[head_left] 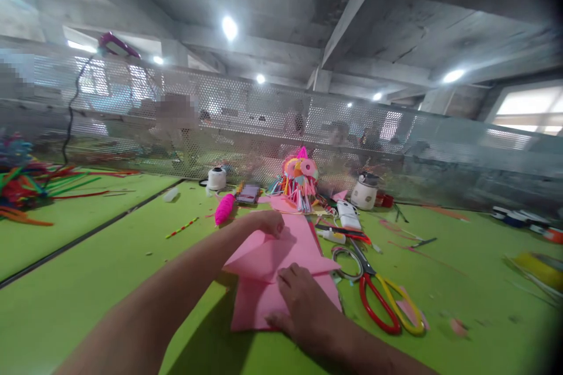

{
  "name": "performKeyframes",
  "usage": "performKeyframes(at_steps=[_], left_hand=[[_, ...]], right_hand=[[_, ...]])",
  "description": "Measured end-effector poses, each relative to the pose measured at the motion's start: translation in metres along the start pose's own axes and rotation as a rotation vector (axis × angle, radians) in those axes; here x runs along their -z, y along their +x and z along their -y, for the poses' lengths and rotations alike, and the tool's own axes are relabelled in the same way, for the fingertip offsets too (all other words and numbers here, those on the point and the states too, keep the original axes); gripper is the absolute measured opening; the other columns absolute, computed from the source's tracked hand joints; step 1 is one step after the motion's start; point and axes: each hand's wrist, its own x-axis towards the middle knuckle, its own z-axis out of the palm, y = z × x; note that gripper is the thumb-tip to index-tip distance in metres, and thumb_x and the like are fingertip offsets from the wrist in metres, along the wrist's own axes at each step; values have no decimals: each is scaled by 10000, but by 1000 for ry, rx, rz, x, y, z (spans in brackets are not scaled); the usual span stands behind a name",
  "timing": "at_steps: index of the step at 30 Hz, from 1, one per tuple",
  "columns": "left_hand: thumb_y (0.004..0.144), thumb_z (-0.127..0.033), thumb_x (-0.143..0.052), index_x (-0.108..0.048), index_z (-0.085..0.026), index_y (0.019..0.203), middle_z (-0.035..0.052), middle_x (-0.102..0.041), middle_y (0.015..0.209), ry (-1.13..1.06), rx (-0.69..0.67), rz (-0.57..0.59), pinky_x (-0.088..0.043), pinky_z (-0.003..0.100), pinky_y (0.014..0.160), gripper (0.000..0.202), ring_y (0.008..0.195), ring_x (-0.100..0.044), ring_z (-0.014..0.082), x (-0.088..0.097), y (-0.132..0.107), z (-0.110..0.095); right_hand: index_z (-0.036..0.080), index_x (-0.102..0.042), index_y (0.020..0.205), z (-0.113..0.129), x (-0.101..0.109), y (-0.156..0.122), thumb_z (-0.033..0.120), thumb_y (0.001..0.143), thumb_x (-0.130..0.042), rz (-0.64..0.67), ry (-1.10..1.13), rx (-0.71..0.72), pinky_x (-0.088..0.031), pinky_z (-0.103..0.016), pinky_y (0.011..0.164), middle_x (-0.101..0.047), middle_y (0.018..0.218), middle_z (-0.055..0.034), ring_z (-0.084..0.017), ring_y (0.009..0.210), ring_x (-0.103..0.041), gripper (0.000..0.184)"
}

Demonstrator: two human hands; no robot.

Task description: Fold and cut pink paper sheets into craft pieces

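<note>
A folded pink paper (268, 258) lies on the green table (109, 281) in front of me. My left hand (264, 222) rests on its far left corner with the fingers curled down onto the sheet. My right hand (303, 302) lies flat on the near part of the paper, fingers stretched out and pressing a fold. More pink sheets (303, 228) lie under and behind the folded one. Scissors with red and yellow handles (387, 302) lie just right of my right hand.
A pink and multicoloured tasselled paper craft (299, 180) stands at the back by a perforated metal screen (264, 123). Nearby are a pink thread spool (224, 209), white containers (364, 192), a white tool (347, 214), paper scraps and coloured sticks (26, 187) at left.
</note>
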Motion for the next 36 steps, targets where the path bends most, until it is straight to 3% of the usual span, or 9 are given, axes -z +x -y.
performKeyframes(at_steps=[4,7,10,12,15,20,25,29,36], left_hand=[[599,-142,-786,-715,-148,838,121,-674,966,109,-3,-153,-453,366,857,249,992,-581,283,7,-13,-21],[798,-167,-640,-656,-141,1086,144,-597,1195,94,-42,-267,-387,357,980,289,1150,-507,259,4,-45,-51],[917,-206,-479,-650,-145,1041,109,-646,1030,32,-103,-405,-443,318,873,220,971,-577,206,-19,-92,-85],[909,-196,-474,-633,-143,1007,92,-644,943,51,-58,-411,-461,319,793,194,870,-575,205,-41,-119,-103],[864,-130,-495,-513,-89,1211,112,-641,939,110,30,-385,-467,357,792,350,849,-563,231,-72,-142,-119],[850,-89,-477,-494,-55,1242,148,-626,1027,238,81,-370,-417,434,907,394,925,-548,265,-89,-139,-126],[939,-264,-432,-624,-120,988,139,-607,996,287,58,-352,-410,461,884,245,917,-532,275,-89,-136,-128],[946,-360,-445,-633,-157,933,118,-590,988,245,72,-361,-401,449,901,277,943,-513,264,-90,-140,-128],[942,-394,-441,-649,-157,894,124,-579,980,229,111,-358,-404,455,870,318,938,-504,275,-84,-139,-131]], right_hand=[[121,-632,1068,0,8,2,524,865,-556,18,-2,3,-428,-443,932,-599,1100,-122,-283,1034,-493,458],[111,-613,1124,-4,7,3,538,871,-538,16,-2,20,-382,-445,991,-591,1132,-137,-290,1085,-478,503],[105,-584,1155,-8,3,1,433,845,-595,30,6,42,-337,-437,1035,-574,1168,-151,-295,1134,-453,451],[91,-563,1162,-9,1,0,307,785,-640,36,17,14,-362,-422,1004,-560,1168,-164,-292,1116,-455,440],[76,-551,1144,-8,1,-2,196,710,-636,35,27,-4,-394,-406,951,-559,1118,-160,-277,1047,-468,458],[99,-552,1140,-10,4,-8,211,708,-604,29,61,49,-365,-393,1006,-565,1163,-130,-251,1092,-465,450],[131,-373,1409,-17,6,-21,439,845,-547,57,41,49,-81,-512,1159,-423,1453,-139,-268,1356,-310,666],[137,-317,1458,-26,12,-31,624,858,-468,128,37,-2,-84,-512,1166,-360,1504,-145,-271,1403,-261,788],[47,-313,1458,-51,26,-51,656,861,-422,164,-53,-144,-116,-549,1158,-302,1518,-207,-323,1421,-221,859]])
